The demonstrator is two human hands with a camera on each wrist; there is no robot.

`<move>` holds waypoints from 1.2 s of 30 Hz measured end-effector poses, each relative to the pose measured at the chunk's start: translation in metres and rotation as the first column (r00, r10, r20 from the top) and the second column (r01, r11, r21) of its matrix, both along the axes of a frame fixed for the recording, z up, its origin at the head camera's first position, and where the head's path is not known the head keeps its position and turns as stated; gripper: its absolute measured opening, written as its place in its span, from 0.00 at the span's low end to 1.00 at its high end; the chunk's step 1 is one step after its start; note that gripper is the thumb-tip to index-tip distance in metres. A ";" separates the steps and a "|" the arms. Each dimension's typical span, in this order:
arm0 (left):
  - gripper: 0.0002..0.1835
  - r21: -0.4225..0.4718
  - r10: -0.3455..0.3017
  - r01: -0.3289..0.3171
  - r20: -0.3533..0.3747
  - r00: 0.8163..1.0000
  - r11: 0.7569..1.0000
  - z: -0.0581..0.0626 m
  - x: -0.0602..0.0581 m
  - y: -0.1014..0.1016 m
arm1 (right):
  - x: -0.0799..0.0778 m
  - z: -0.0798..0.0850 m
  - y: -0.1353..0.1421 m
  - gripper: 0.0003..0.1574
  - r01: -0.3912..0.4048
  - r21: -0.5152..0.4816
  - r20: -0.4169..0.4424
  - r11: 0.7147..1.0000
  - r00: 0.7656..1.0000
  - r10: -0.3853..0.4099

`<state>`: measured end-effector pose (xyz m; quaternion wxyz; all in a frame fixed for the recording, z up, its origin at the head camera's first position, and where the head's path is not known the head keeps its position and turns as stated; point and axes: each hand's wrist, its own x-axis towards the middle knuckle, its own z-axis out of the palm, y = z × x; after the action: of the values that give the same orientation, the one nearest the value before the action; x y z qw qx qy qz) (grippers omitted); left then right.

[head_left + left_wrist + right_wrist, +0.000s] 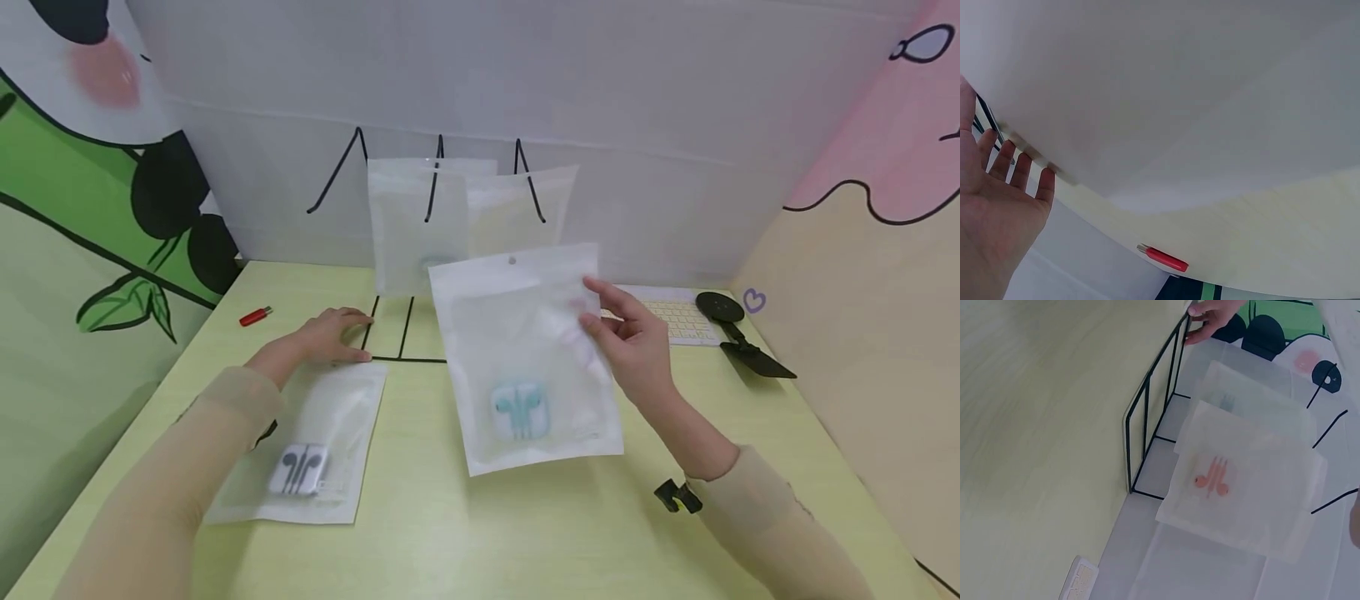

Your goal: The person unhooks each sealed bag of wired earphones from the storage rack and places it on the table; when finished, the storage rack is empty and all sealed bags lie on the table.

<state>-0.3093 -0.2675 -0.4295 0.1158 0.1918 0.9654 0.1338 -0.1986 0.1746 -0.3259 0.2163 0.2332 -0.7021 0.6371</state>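
Observation:
My right hand [637, 346] pinches the right edge of a white pouch [525, 333], raised and tilted in front of the rack. Teal earphones [521, 411] show through its lower part. Thumb and fingertips of my left hand [322, 337] touch the left end of the black wire rack [408, 360]; in the left wrist view its fingers are spread and nearly straight. Two pouches hang from the rack's hooks, one with pink earphones [1212, 477]. Another pouch [345, 417], holding dark earphones [298, 468], lies flat under my left forearm.
A red USB stick [256, 317] is at the table's back left. At the back right are a white keyboard [682, 321] and a black stand-like object [738, 333]. The rack's wire hooks [333, 171] point forward from the pale wall [660, 100].

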 end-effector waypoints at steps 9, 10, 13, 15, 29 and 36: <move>0.46 0.006 -0.001 0.001 0.003 1.000 1.000 -0.005 0.000 0.000 | 0.024 -0.014 -0.017 0.27 -0.092 0.022 0.140 0.996 0.986 0.088; 0.46 0.003 0.003 -0.003 0.004 1.000 1.000 -0.005 0.000 0.000 | 0.026 -0.016 -0.019 0.27 -0.107 0.016 0.156 0.994 0.982 0.103; 0.45 -0.005 0.006 -0.006 0.000 1.000 1.000 -0.006 -0.001 0.000 | 0.030 -0.022 -0.026 0.28 -0.144 -0.016 0.213 0.989 0.966 0.144; 0.45 0.002 0.007 -0.007 0.002 1.000 1.000 -0.006 -0.001 0.000 | 0.032 -0.026 -0.030 0.29 -0.157 -0.032 0.255 0.987 0.954 0.160; 0.45 0.004 0.009 -0.009 0.015 1.000 1.000 -0.003 -0.002 0.000 | 0.025 -0.067 -0.046 0.30 -0.149 0.037 0.496 0.988 0.861 0.111; 0.45 0.011 0.005 -0.006 0.016 1.000 1.000 -0.003 -0.002 -0.002 | 0.021 -0.083 -0.052 0.37 -0.273 0.078 0.574 0.959 0.799 0.181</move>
<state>-0.3110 -0.2697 -0.4324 0.1219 0.1888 0.9642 0.1410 -0.1774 0.1230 -0.4088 -0.0965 0.1348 -0.7490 0.6415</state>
